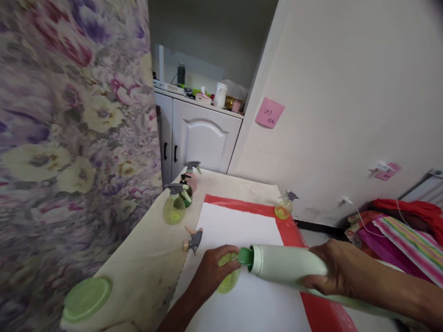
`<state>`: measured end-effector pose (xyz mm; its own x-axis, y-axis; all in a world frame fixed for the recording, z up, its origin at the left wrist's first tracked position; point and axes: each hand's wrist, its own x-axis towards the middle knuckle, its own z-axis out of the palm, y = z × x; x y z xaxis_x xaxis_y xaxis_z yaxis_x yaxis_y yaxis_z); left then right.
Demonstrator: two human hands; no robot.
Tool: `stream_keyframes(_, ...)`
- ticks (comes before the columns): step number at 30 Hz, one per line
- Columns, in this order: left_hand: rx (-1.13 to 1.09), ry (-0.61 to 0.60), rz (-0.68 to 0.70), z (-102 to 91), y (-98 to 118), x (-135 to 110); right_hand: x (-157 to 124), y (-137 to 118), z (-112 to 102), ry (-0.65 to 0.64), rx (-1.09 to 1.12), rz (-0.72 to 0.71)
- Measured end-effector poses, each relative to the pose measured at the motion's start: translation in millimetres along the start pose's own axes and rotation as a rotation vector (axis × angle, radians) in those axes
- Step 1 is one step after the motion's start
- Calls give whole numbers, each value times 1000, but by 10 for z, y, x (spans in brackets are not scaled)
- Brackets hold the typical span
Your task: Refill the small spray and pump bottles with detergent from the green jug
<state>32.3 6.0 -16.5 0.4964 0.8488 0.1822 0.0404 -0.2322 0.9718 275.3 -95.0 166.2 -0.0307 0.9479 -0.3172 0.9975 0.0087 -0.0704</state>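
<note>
My left hand (212, 269) is closed around a yellow-green spray bottle body (229, 279), which has no sprayer head on it. A large pale green bottle (284, 262) lies tipped nearly level in my right hand (334, 267), fingers wrapped round it. Its green spout (245, 257) is at the mouth of the small bottle; whether liquid flows I cannot tell. A loose grey trigger sprayer head (194, 240) rests left of the white sheet (242, 226). Behind it stand a yellow-green spray bottle (174, 210), a dark pump bottle (186, 192) and a pink spray bottle (191, 177).
A small spray bottle (284, 206) with yellow liquid stands at the far right corner of the table (145, 263), on red film (238, 205). A round pale green lid (87, 299) is at near left. A floral curtain (79, 138) hangs left; a white cabinet (204, 131) stands behind.
</note>
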Motion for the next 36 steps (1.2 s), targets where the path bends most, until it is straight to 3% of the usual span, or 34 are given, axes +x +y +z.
stream_keyframes(36,-4,-1,-22,3,3,-11,-18,-26,-45,-8,8,12)
